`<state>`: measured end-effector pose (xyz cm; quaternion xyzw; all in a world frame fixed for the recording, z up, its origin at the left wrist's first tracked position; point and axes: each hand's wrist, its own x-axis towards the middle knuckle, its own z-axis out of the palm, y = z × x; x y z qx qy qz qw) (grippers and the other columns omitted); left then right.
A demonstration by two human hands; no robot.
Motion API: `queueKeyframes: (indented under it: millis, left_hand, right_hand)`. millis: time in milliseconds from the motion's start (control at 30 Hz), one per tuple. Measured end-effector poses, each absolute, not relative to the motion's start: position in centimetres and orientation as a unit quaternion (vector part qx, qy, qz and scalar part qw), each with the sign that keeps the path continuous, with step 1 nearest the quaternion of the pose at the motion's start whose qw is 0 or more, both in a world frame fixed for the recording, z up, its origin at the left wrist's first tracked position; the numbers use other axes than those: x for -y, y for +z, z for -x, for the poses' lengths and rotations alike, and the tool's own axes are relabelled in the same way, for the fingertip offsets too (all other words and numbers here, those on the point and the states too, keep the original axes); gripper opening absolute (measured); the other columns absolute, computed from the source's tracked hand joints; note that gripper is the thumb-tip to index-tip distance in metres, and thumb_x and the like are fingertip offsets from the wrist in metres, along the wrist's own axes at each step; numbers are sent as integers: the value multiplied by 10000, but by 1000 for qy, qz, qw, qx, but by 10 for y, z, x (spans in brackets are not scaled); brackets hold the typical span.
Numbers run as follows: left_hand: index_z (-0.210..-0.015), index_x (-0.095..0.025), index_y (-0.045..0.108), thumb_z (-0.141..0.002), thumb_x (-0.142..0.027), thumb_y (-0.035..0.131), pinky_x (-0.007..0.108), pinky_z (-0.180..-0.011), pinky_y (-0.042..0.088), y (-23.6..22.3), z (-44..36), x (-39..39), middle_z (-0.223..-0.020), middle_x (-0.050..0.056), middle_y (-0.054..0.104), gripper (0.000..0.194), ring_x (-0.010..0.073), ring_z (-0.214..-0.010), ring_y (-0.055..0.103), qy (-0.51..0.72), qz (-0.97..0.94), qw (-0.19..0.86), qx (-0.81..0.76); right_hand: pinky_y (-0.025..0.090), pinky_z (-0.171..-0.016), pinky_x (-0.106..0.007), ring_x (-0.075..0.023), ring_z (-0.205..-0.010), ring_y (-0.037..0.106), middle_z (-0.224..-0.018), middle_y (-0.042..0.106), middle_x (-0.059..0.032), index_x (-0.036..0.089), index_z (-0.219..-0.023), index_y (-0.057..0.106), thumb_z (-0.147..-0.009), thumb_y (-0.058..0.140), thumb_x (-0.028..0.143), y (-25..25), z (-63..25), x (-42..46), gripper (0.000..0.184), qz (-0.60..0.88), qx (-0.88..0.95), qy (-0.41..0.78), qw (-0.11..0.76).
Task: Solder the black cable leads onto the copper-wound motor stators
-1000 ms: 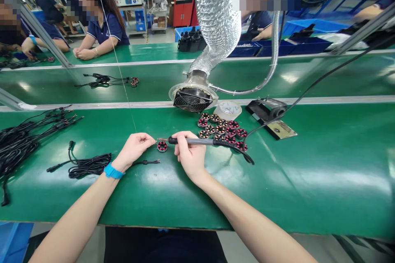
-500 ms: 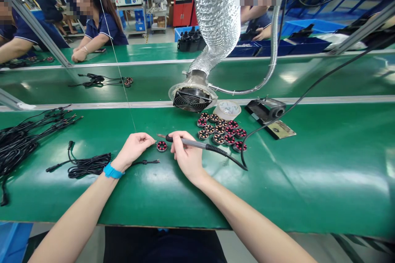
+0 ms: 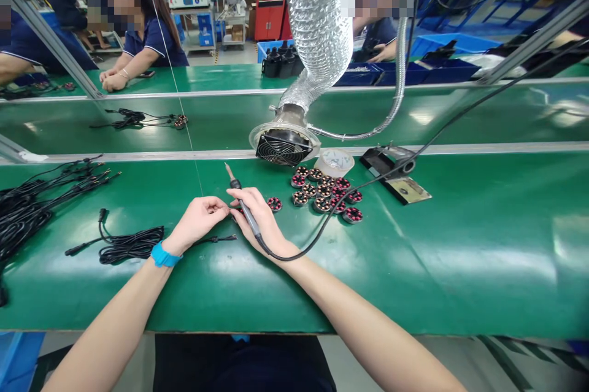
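My left hand (image 3: 200, 220), with a blue band on the wrist, is closed in a pinch; a thin solder wire (image 3: 177, 91) runs down from above to it. Its fingertips nearly meet those of my right hand (image 3: 262, 223), which holds a soldering iron (image 3: 250, 217) with the tip pointing up and away. Thumb and forefinger of the right hand are close to a small motor stator (image 3: 237, 211) mostly hidden between the hands; I cannot tell if they touch it. Another stator (image 3: 275, 204) lies just right of the right hand. A stripped cable end (image 3: 225, 238) pokes out beside the left wrist.
Several red and copper stators (image 3: 323, 191) cluster at right, before a tape roll (image 3: 335, 163). A fume extractor (image 3: 284, 145) hangs above. An iron stand (image 3: 396, 171) is farther right. Coiled cable (image 3: 131, 245) and a cable heap (image 3: 27, 214) lie left. Co-workers sit across.
My right hand has turned and moved left toward my left hand, swinging the iron's tip from pointing left to pointing up and away. The stator between the hands is now mostly covered.
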<state>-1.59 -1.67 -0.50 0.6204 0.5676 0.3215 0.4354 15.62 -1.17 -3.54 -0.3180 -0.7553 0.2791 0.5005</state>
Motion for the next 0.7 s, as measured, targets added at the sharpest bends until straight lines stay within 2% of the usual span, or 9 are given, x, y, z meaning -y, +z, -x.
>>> queueKeyframes:
  millis: [233,333,467,700]
  left_hand:
    - [-790,-135,698,-803,-395,626,273,-706,463,-6,18,18,-796,61,709,270,186,-752,621,308,-647,421,-556]
    - [-822,-143,704,-809,-409,627,267,-661,462,-3,19,18,-791,56,702,278,174,-711,606,295,-654,414,-560]
    - [-813,-144,694,-782,-440,649,250,-555,413,7,18,20,-700,25,648,302,131,-574,523,288,-629,449,-565]
    - [-679,-156,642,-760,-461,662,235,-505,293,4,15,17,-547,-35,504,317,92,-510,383,305,-580,487,-577]
  right_hand:
    - [535,-893,-304,-140,-898,628,-1098,529,-74,241,-1292,547,-942,448,87,-41,-155,11,394,307,778,251,488]
    - [537,-883,-306,-149,-894,623,-1097,538,-78,241,-1285,553,-926,462,82,-38,-156,11,403,309,777,243,492]
    - [541,-857,-297,-146,-862,626,-1084,540,-79,231,-1274,561,-909,463,68,-35,-156,12,412,311,769,239,505]
    - [544,-855,-288,-148,-868,630,-1066,554,-75,233,-1278,557,-922,462,87,-36,-156,15,397,322,778,246,480]
